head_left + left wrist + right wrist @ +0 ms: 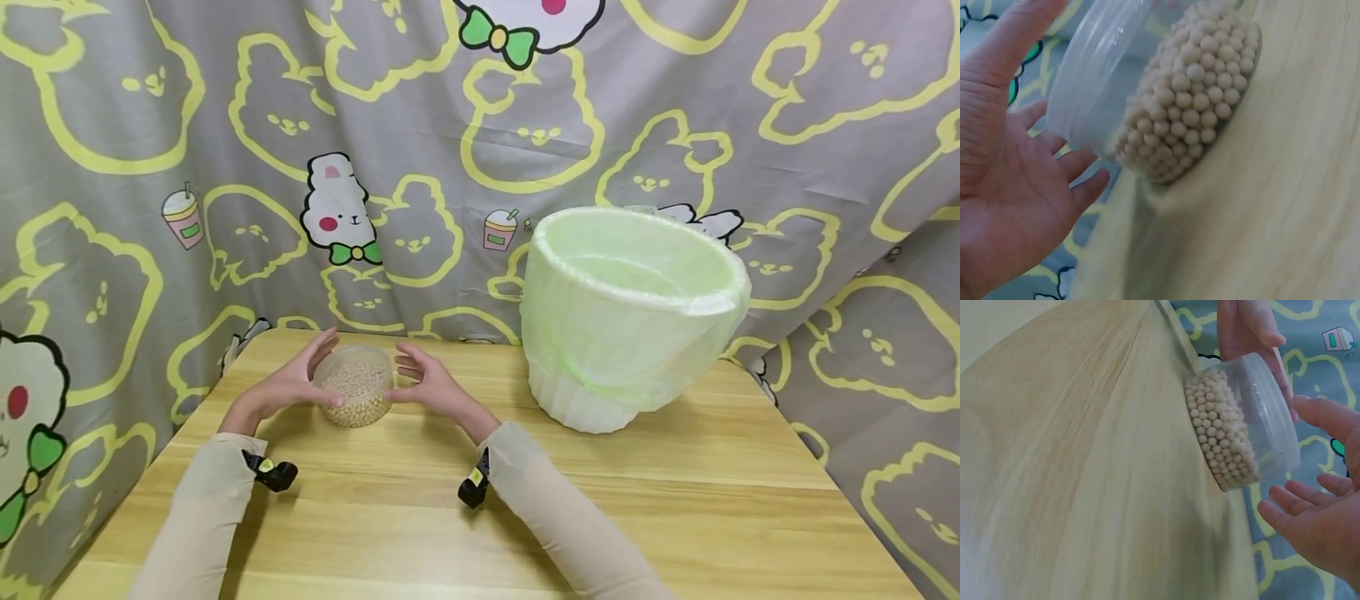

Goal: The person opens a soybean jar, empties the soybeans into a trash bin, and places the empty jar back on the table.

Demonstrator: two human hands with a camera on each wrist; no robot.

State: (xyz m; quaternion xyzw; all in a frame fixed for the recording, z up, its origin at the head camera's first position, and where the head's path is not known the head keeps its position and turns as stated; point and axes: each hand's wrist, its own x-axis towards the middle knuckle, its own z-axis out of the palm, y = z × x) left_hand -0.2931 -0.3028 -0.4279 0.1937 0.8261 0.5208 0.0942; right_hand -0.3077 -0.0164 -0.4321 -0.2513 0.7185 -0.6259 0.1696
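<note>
A clear round plastic tub (358, 406) about half full of small beige balls (1194, 94) stands upright on the wooden table. My left hand (294, 377) is at its left side, fingers spread and thumb by the tub's front. On the opposite side my right hand (435, 385) faces it, with its thumb close to the wall. In the right wrist view, the right hand's fingers (1285, 509) are loosely extended beside the tub (1272, 419). Whether either thumb touches the plastic is hard to tell. The left hand's fingers (1082, 169) lie partly behind the tub.
A large pale-green and white container (600, 350), wider at the top and wrapped in thin film, stands on the right of the table (420, 517). A grey patterned curtain (420, 142) hangs right behind the table's back edge. Each wrist wears a small black camera (273, 473).
</note>
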